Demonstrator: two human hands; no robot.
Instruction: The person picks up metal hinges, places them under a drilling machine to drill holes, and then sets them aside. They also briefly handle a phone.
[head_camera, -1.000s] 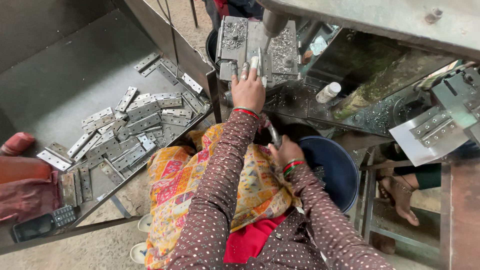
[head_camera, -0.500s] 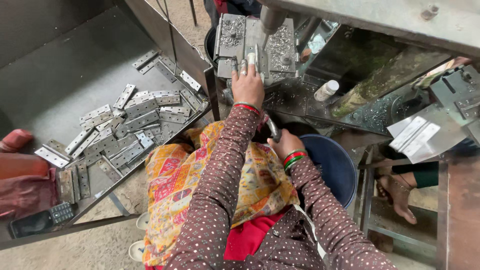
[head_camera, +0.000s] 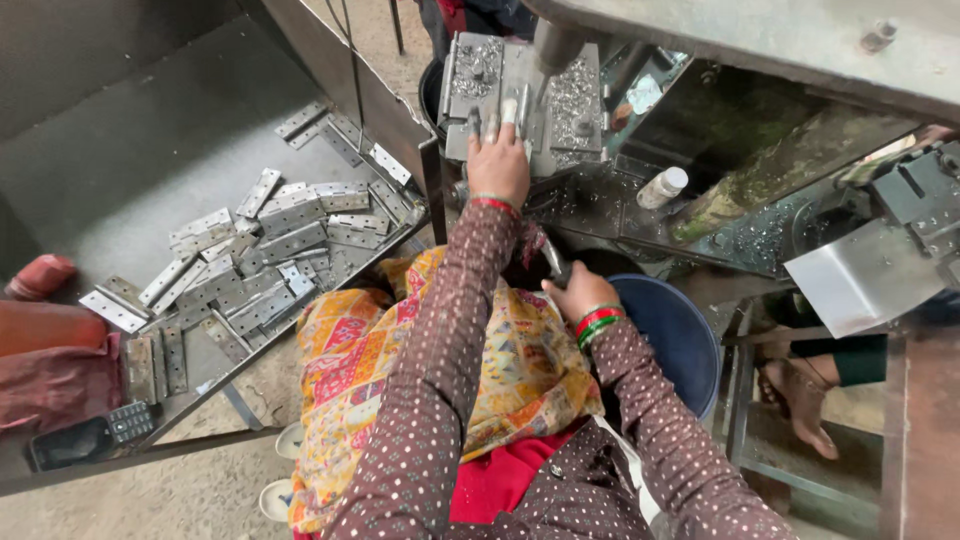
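Left hand (head_camera: 497, 165): fingers pressed flat on a metal piece (head_camera: 522, 108) on the machine bed (head_camera: 520, 95), right under the spindle (head_camera: 553, 45); not wrapped round it.
Right hand (head_camera: 578, 293): closed round a lever handle (head_camera: 553, 262), below and right of the left hand.
Technique: judged best to keep fingertips behind the spindle line, piece seated square, lever pulled steadily.
Supply: hinge plates (head_camera: 255, 250) on the tray (head_camera: 120, 160), well left of both hands.
Hidden: tool tip and the piece's shape are masked by fingers and swarf; lever's lower end out of sight.

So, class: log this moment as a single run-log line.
left hand: on metal plate under drill spindle | right hand: gripping lever handle | hinge pile: left tray
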